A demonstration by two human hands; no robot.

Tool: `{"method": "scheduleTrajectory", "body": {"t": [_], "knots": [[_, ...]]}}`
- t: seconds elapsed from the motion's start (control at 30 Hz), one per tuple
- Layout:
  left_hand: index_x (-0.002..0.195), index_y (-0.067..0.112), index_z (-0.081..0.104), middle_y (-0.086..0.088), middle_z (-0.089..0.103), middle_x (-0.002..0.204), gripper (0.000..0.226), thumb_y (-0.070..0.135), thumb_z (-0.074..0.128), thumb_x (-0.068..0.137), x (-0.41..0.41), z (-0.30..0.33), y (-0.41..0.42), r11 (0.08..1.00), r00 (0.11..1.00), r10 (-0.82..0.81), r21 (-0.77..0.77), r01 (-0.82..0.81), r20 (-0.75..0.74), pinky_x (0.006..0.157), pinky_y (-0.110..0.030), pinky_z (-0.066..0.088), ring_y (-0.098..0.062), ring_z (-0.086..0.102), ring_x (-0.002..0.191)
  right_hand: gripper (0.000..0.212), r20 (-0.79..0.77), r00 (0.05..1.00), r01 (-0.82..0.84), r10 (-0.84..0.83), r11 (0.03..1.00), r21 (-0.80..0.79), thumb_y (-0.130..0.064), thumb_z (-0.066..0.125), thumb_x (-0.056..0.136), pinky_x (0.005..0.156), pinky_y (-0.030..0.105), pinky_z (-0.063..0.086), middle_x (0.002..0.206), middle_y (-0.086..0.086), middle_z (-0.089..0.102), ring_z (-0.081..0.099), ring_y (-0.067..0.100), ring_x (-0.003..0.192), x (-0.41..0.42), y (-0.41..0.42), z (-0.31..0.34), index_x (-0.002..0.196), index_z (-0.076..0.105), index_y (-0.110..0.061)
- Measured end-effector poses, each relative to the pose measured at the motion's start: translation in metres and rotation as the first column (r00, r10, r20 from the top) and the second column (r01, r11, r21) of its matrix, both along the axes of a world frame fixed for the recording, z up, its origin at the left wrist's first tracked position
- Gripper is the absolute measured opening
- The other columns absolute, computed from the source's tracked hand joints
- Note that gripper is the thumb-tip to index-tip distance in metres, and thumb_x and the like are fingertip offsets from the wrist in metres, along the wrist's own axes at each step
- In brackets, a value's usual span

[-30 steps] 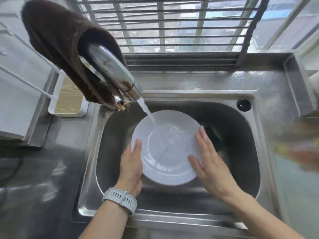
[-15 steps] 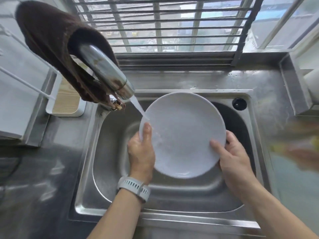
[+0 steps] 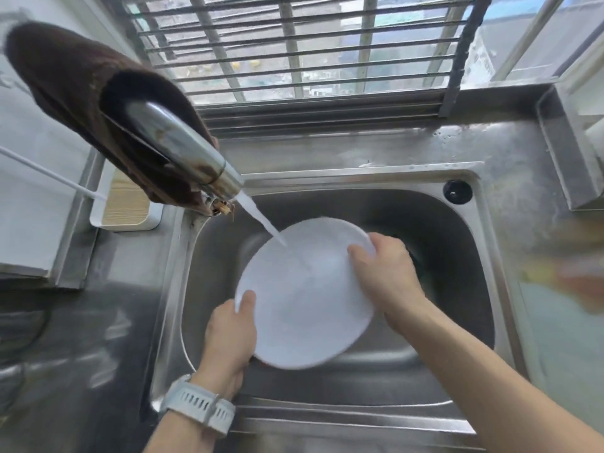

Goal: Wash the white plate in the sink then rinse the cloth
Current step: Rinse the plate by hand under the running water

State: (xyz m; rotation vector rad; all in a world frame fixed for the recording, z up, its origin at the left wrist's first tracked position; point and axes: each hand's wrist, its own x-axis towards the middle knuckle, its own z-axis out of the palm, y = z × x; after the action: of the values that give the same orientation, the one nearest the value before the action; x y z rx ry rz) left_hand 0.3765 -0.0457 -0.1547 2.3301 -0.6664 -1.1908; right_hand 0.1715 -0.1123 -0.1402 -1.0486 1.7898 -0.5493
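The white plate (image 3: 304, 295) is held tilted over the steel sink (image 3: 457, 322), under the water stream from the chrome faucet (image 3: 183, 155). My left hand (image 3: 230, 335) grips the plate's lower left rim, thumb on top. My right hand (image 3: 387, 273) lies on the plate's upper right part, fingers spread over its face and rim. A dark brown cloth (image 3: 72, 93) hangs draped over the faucet's neck at upper left. Water hits the plate near its upper left edge.
A white tray with a wooden slatted insert (image 3: 125, 207) sits left of the sink. A barred window (image 3: 294, 44) runs behind the sink. A black plug (image 3: 457, 191) sits at the sink's far right corner. Blurred coloured objects (image 3: 568, 273) lie on the right counter.
The plate went from lying flat in the basin to raised and upright, then lowered and tilted under the stream. My right hand moved from the plate's lower right rim onto its upper right face.
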Motion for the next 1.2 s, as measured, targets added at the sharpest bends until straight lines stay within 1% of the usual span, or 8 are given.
{"method": "scheduleTrajectory", "body": {"t": [0.13, 0.27, 0.4, 0.53, 0.77, 0.93, 1.07, 1.2], "knots": [[0.088, 0.011, 0.075, -0.005, 0.081, 0.086, 0.056, 0.063, 0.057, 0.095, -0.034, -0.017, -0.011, 0.978, 0.952, 0.205, 0.013, -0.208, -0.228, 0.064, -0.030, 0.060, -0.023, 0.076, 0.078, 0.019, -0.140, 0.987, -0.125, 0.081, 0.930, -0.346, -0.027, 0.055, 0.099, 0.061, 0.035, 0.051, 0.072, -0.004, 0.065, 0.062, 0.017, 0.068, -0.012, 0.018, 0.030, 0.083, 0.063, -0.018], [0.108, 0.015, 0.075, -0.001, 0.083, 0.094, 0.062, 0.068, 0.073, 0.077, -0.055, -0.021, -0.034, 0.919, 0.795, 0.300, -0.064, -0.389, -0.526, 0.079, -0.038, 0.064, -0.021, 0.079, 0.087, 0.015, 0.134, 0.975, -0.095, 0.177, 0.879, -0.466, -0.019, 0.059, 0.100, 0.059, 0.018, 0.048, 0.082, -0.007, 0.068, 0.063, 0.011, 0.073, -0.032, 0.038, 0.034, 0.100, 0.073, -0.024], [0.101, 0.011, 0.074, -0.004, 0.078, 0.086, 0.031, 0.035, 0.079, 0.083, -0.042, -0.008, -0.042, 0.905, 0.856, 0.115, -0.301, -0.299, -0.504, 0.069, -0.034, 0.061, -0.020, 0.070, 0.079, 0.018, 0.425, 0.905, 0.093, 0.013, 0.969, -0.228, -0.014, 0.063, 0.097, 0.075, 0.040, 0.057, 0.098, 0.004, 0.074, 0.068, 0.028, 0.091, -0.058, 0.039, -0.006, 0.106, 0.072, -0.026], [0.098, 0.027, 0.073, 0.006, 0.078, 0.090, 0.003, 0.027, 0.072, 0.095, -0.015, 0.019, -0.030, 0.872, 0.960, -0.218, -0.477, 0.110, -0.177, 0.068, -0.029, 0.058, -0.009, 0.070, 0.079, 0.024, 0.575, 0.766, 0.228, -0.289, 0.957, 0.178, -0.006, 0.065, 0.092, 0.085, 0.046, 0.057, 0.104, 0.009, 0.078, 0.070, 0.036, 0.102, -0.043, 0.028, -0.031, 0.111, 0.072, -0.019], [0.127, 0.030, 0.059, 0.003, 0.069, 0.120, 0.024, 0.027, 0.046, 0.107, 0.022, 0.037, -0.025, 0.974, 0.979, -0.202, -0.101, 0.203, 0.013, 0.088, -0.041, 0.052, -0.023, 0.065, 0.110, 0.029, 0.444, 0.872, -0.071, -0.205, 0.846, 0.529, 0.001, 0.069, 0.081, 0.090, 0.050, 0.059, 0.100, 0.016, 0.078, 0.074, 0.036, 0.094, -0.006, 0.007, -0.033, 0.110, 0.072, 0.000], [0.152, 0.036, 0.041, -0.001, 0.056, 0.147, 0.059, 0.045, 0.061, 0.097, 0.019, 0.028, -0.010, 0.920, 0.924, -0.375, 0.156, 0.361, 0.073, 0.107, -0.043, 0.047, -0.026, 0.057, 0.128, 0.016, 0.381, 0.922, -0.031, -0.065, 0.970, 0.241, -0.008, 0.062, 0.083, 0.065, 0.038, 0.054, 0.089, 0.023, 0.075, 0.071, 0.029, 0.076, -0.006, 0.002, -0.005, 0.089, 0.073, 0.002], [0.136, 0.035, 0.063, 0.015, 0.058, 0.145, 0.066, 0.071, 0.067, 0.080, -0.017, 0.035, -0.011, 0.984, 0.939, -0.174, -0.022, 0.175, -0.298, 0.098, -0.019, 0.045, -0.003, 0.058, 0.127, 0.016, -0.007, 0.984, -0.176, 0.181, 0.950, -0.258, -0.023, 0.059, 0.088, 0.056, 0.036, 0.049, 0.069, 0.003, 0.068, 0.063, 0.019, 0.063, 0.007, 0.023, 0.026, 0.082, 0.070, -0.013], [0.108, 0.021, 0.079, 0.008, 0.077, 0.108, 0.052, 0.065, 0.068, 0.084, -0.049, 0.064, -0.012, 0.985, 0.651, 0.049, -0.071, -0.156, -0.758, 0.091, -0.029, 0.052, -0.010, 0.072, 0.102, 0.036, -0.279, 0.915, -0.394, 0.291, 0.791, -0.468, -0.022, 0.060, 0.083, 0.069, 0.033, 0.055, 0.098, -0.010, 0.071, 0.068, 0.014, 0.083, 0.024, 0.051, 0.034, 0.117, 0.072, -0.027]]}}
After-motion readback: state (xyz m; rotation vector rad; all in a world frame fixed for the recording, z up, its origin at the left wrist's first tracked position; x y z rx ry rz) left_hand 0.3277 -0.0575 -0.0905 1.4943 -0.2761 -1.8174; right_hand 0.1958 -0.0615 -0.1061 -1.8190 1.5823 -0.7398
